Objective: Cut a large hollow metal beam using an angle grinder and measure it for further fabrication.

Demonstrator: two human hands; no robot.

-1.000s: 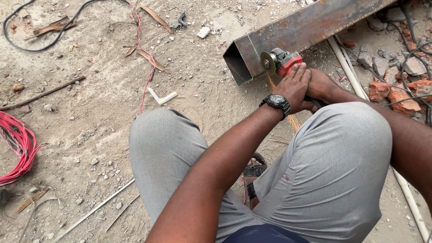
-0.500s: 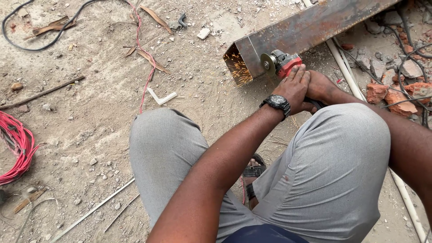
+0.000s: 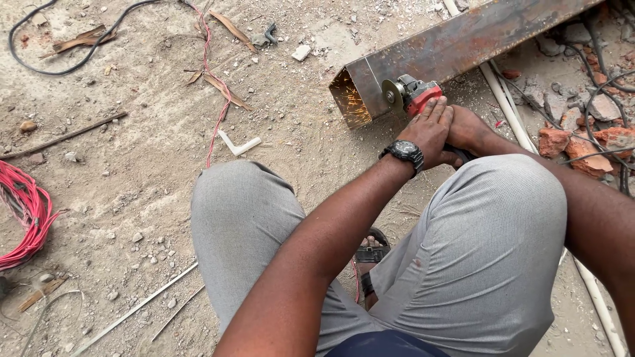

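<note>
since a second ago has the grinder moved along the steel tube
No. The grinder sits at the same spot by the open end of the steel tube, both hands on it; only sparks now show inside.

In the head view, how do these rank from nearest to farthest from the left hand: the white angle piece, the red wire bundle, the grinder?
From the left hand:
1. Grinder: under the hand, against the steel tube.
2. White angle piece: on the ground to the left, mid-picture.
3. Red wire bundle: at the far left edge.
</note>
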